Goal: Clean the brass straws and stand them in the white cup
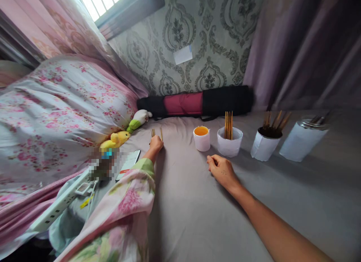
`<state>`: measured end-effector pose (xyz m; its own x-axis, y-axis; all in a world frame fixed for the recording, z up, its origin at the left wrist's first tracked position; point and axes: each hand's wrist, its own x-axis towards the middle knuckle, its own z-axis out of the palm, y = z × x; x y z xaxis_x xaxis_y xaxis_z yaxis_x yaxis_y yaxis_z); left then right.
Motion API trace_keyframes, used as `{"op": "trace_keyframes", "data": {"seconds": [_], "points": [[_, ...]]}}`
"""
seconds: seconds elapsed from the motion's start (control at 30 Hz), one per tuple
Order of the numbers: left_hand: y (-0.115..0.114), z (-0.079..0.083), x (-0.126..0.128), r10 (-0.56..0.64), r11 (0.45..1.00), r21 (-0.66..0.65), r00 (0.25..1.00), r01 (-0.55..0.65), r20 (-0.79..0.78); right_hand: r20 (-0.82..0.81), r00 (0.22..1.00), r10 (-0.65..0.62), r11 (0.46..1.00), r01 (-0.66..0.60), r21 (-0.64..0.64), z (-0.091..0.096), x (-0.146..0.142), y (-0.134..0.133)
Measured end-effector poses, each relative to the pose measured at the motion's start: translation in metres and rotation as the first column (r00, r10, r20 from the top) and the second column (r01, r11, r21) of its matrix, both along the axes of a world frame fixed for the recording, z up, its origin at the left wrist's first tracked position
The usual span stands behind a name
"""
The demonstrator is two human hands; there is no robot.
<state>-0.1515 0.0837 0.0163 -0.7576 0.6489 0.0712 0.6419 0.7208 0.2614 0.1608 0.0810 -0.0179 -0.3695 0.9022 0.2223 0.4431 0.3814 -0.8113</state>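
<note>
My left hand [156,142] is closed around a few thin brown sticks [153,133], whose upper ends poke up past the fingers. My right hand [222,170] rests above the grey sheet with its fingers curled in, and nothing shows in it. Just beyond it stands a small white-wrapped cup with an orange inside [202,138]. Right of that cup, a wider white tub [229,143] holds several upright sticks [228,124]. Farther right, a white-wrapped can [266,145] contains more brown sticks, and a larger white-wrapped can [303,140] contains darker ones.
A black and maroon long bag [183,104] lies along the patterned wall. On the left are plush toys [115,140], a phone [128,164], a white power strip [62,198] and a floral-covered pile [70,104]. Purple curtains [304,47] hang at the right.
</note>
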Motion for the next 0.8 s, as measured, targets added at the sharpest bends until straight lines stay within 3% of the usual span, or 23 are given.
{"op": "trace_keyframes", "data": {"seconds": [0.8], "points": [[0.0000, 0.0005, -0.0056, -0.002, 0.999, 0.049, 1.000, 0.001, 0.009, 0.016, 1.000, -0.006, 1.000, 0.006, 0.005, -0.0027, -0.0001, 0.0012]]}}
